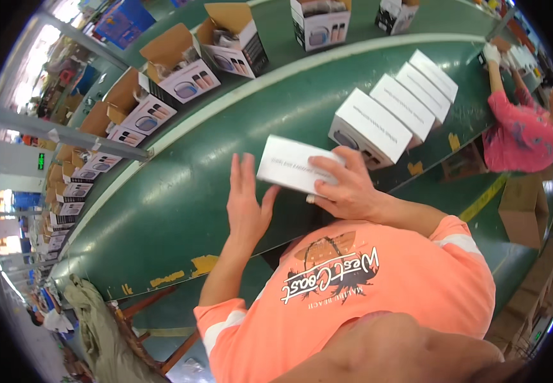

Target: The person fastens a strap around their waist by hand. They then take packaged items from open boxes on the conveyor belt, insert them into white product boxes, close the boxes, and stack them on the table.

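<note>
A closed white cardboard box (292, 163) is in front of my chest above the green table (187, 191). My right hand (352, 188) grips its right end, fingers over the top and thumb at the near side. My left hand (249, 201) is upright at the box's left end, fingers stretched out and thumb apart. Its thumb is close to the box's lower corner; whether they touch I cannot tell. Just beyond my right hand stands a closed white box (372, 124) with printed sides. Several more white boxes (407, 102) stand in a row behind it.
Open printed boxes with bagged contents, such as one open box (187, 76), line a green conveyor beyond a pale rail (174, 124). A co-worker in a pink top (522, 134) works at the far right. A jacket (98, 325) hangs at the lower left. Brown cartons (522, 210) stand at the right.
</note>
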{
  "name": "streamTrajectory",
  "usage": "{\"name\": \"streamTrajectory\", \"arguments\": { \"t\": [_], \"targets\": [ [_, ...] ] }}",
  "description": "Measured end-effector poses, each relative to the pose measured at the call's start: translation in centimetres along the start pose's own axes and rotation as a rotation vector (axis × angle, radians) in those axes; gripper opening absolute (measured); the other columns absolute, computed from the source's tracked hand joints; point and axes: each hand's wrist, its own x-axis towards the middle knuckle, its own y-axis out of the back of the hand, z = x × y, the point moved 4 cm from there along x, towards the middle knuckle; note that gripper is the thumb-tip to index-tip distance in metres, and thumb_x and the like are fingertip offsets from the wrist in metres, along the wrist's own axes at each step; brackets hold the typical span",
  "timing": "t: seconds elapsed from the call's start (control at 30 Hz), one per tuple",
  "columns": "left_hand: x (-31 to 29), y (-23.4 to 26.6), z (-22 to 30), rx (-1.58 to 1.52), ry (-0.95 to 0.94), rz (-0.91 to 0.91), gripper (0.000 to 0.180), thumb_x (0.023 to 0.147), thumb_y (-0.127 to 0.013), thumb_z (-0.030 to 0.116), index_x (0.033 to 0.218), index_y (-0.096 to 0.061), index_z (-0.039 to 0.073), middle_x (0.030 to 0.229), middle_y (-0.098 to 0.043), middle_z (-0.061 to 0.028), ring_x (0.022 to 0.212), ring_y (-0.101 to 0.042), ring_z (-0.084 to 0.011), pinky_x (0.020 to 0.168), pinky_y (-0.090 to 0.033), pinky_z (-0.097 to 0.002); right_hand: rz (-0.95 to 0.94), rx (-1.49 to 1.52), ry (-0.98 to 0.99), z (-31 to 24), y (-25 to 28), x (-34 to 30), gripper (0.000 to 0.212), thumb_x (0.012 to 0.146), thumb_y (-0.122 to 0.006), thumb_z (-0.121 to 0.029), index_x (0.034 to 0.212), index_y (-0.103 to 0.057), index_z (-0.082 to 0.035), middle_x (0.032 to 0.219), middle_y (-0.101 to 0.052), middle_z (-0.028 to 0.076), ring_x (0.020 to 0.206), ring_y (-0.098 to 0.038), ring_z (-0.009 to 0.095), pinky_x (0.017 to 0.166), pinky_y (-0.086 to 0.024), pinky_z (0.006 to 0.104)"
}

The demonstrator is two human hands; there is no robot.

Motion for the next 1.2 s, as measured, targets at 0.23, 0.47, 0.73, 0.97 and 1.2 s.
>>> {"name": "streamTrajectory", "arguments": {
  "t": [0.23,0.47,0.73,0.97,1.2],
  "targets": [
    [1.2,-7.9,3.5,-0.580,0.254,-0.318,0.093,0.096,-0.063,0.019,0.158,0.002,-0.007,0.148,-0.044,-0.0329,0.125,-0.060,-0.0372,0.101,-0.050,-0.0390,0.086,0.023,-0.128,-1.6,1.6,-3.1,0.030,0.072,-0.080,-0.013,0.099,-0.071,-0.008,0.119,-0.065,0.012,0.108,-0.058,0.034,0.087,-0.045,0.0472],
    [4.6,-10.1,0.5,-0.975,0.285,-0.336,0.072,0.097,-0.061,0.009,0.159,-0.026,0.003,0.148,-0.048,-0.0220,0.119,-0.063,-0.0248,0.088,-0.057,-0.0325,-0.420,0.914,-0.931,-2.7,-2.3,-1.6,0.045,0.095,-0.058,-0.013,0.137,-0.047,-0.003,0.145,-0.046,0.020,0.136,-0.048,0.031,0.109,-0.044,0.0419],
    [22.1,0.5,-15.9,0.271,0.071,0.223,0.063,0.090,-0.066,0.013,0.145,-0.039,0.002,0.144,-0.040,-0.0258,0.127,-0.050,-0.0461,0.100,-0.049,-0.0484,-0.314,0.307,-0.449,-1.5,-4.7,-2.4,0.031,0.084,-0.065,-0.002,0.109,-0.051,0.011,0.161,-0.016,0.031,0.140,-0.032,0.057,0.106,-0.044,0.0540],
    [27.6,3.7,-19.4,0.522,0.008,0.080,0.031,0.087,-0.074,0.028,0.110,-0.064,0.010,0.116,-0.060,-0.0129,0.092,-0.067,-0.0404,0.079,-0.055,-0.0494,-0.326,0.346,-0.442,-2.6,-4.6,-1.5,0.026,0.084,-0.069,-0.005,0.102,-0.054,0.004,0.162,-0.021,0.029,0.145,-0.029,0.052,0.112,-0.036,0.0574],
    [14.6,10.5,-5.3,0.461,-0.074,0.039,0.020,0.094,-0.066,0.029,0.102,-0.065,0.011,0.099,-0.064,-0.0103,0.082,-0.066,-0.0391,0.065,-0.051,-0.0487,-0.268,0.501,-0.316,-5.2,-5.1,0.5,0.033,0.084,-0.074,-0.005,0.104,-0.049,0.007,0.156,-0.026,0.032,0.144,-0.030,0.053,0.114,-0.038,0.0525]
  ]
}}
